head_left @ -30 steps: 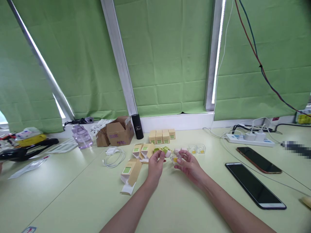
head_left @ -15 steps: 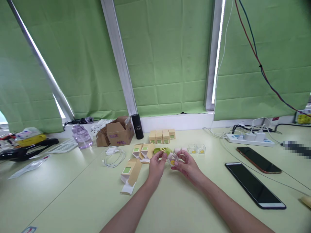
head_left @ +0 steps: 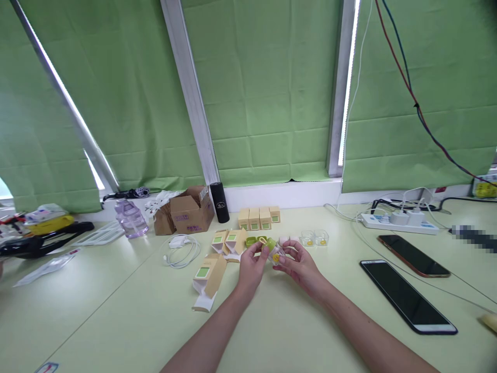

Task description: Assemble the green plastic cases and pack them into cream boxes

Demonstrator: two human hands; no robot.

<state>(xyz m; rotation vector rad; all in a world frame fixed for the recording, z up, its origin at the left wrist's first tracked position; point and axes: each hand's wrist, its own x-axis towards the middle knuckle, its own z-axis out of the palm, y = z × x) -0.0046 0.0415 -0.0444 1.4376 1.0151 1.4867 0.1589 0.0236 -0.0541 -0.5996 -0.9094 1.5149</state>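
Note:
My left hand (head_left: 251,266) and my right hand (head_left: 298,265) meet at the table's middle, fingers pinched together. The left holds a small green item (head_left: 269,244). The right holds a small clear plastic case (head_left: 277,255) with a yellow dot. The two pieces touch between my fingertips. Behind my hands lie more green pieces (head_left: 251,241) and two clear cases (head_left: 314,238). A row of tan boxes (head_left: 259,218) with green labels stands further back. Opened tan boxes (head_left: 228,242) and one lying box (head_left: 208,273) sit to the left.
A white cable and charger (head_left: 179,250) lie to the left, with a brown carton (head_left: 191,211), black cylinder (head_left: 219,202) and purple bottle (head_left: 131,218) behind. Two phones (head_left: 406,298) (head_left: 413,256) lie at right, a power strip (head_left: 396,222) beyond them.
My hands have drawn closer together; the green item and the clear case, apart a second ago, now touch.

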